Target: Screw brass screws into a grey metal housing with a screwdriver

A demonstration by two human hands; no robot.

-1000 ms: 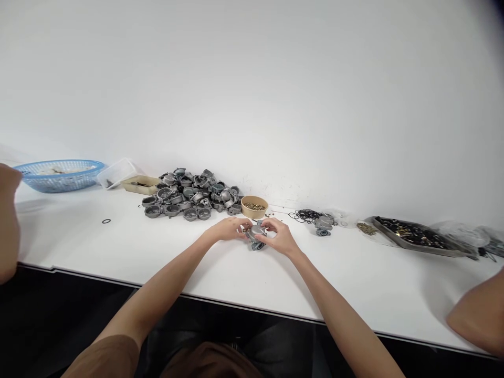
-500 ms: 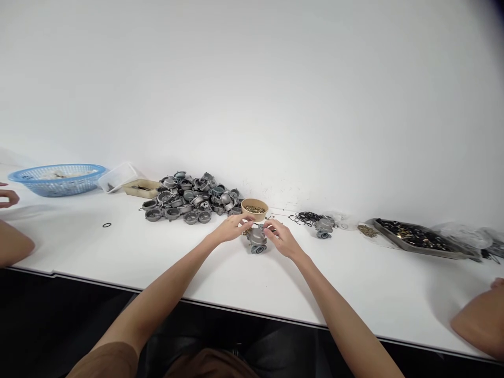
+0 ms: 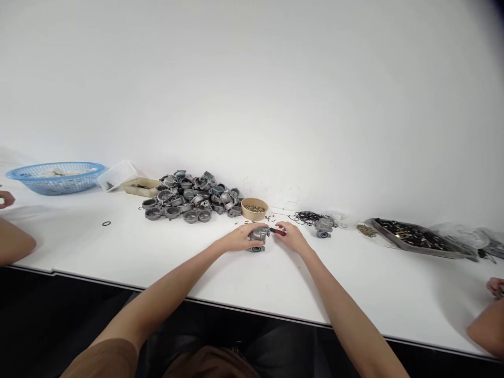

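Note:
My left hand point(image 3: 239, 238) is wrapped round a grey metal housing point(image 3: 259, 234) with a round port at its near side, which rests on the white table. In my right hand point(image 3: 291, 237) is a small tool with a red and black handle point(image 3: 280, 232), probably a screwdriver. It lies sideways, its left end at the right side of the housing; the tip itself is too small to make out. Behind the housing stands a tan bowl point(image 3: 254, 216) of small brass-coloured parts, with a few loose pieces beside it.
A heap of grey housings point(image 3: 192, 197) lies left of the bowl. To the right are black rings point(image 3: 307, 217), another housing point(image 3: 323, 227) and a dark tray point(image 3: 413, 241) of parts. A blue basket point(image 3: 59, 181) stands far left. Other people's arms show at both edges.
My left hand has moved from the housing's top to grip its side. The red-handled tool now shows in my right hand, which has shifted slightly right.

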